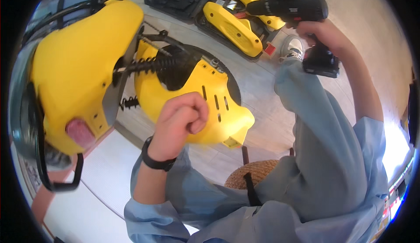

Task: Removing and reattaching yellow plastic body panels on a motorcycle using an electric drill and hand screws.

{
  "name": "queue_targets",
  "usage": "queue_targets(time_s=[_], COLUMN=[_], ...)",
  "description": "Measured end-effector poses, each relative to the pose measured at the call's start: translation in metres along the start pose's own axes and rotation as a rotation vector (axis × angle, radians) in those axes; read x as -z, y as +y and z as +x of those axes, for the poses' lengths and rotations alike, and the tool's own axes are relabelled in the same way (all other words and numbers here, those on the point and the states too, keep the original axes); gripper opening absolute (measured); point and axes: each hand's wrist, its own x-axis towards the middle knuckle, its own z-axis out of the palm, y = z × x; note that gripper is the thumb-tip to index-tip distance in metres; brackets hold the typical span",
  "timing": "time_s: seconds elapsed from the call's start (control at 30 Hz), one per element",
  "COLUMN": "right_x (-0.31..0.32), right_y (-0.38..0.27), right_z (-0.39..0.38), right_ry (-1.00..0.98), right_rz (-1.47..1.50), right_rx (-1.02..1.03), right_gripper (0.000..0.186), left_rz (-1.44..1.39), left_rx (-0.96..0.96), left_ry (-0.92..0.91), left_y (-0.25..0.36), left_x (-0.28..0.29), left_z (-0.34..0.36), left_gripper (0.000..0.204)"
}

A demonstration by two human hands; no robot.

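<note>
My right hand (pixel 319 31) is wrapped round the grip of a black cordless drill (pixel 294 7), held up at the right with its chuck toward the left. My left hand (pixel 180 117) is curled closed in front of the yellow plastic fender (pixel 197 131), a black band round its wrist. Whether its fingers hold anything small is hidden. The slotted fender sits over a black wheel (pixel 232 85). Black coil springs (pixel 153 65) run between it and a large yellow body panel (pixel 83 63) at the left.
An open black tool case (pixel 205 22) lies on the floor at the far side, holding yellow plastic parts (pixel 234 29) with dark holes. A small red piece (pixel 269 48) is by its corner. A black tubular handle (pixel 65 185) juts out at lower left. Beneath me is a woven stool (pixel 238 175).
</note>
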Motion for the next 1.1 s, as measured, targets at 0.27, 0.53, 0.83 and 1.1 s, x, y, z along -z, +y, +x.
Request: queue_targets(time_s=[0.27,0.53,0.83,1.1], right_x=[0.022,-0.019,-0.223,-0.393], right_y=[-0.098,-0.175,-0.197,-0.119], right_z=[-0.150,-0.294,-0.305,-0.215], right_ry=[0.464,0.280,-0.211,-0.408], right_rz=[-0.616,-0.488,-0.559,-0.331], right_rx=[0.223,0.173,0.197,0.010], right_gripper=[0.037,0.018,0.024,0.025], left_rz=[0.250,0.534,0.655,0.777], left_rx=[-0.178,-0.478,-0.638,-0.289], left_ry=[-0.324,-0.065,0.340,0.976], left_y=[-0.069,-0.106,-0.126,-0.172], left_x=[-0.010,-0.003,0.068,0.150], left_z=[-0.062,-0.118,-0.267,-0.305], left_gripper=[0.016,0.012,0.018,0.028])
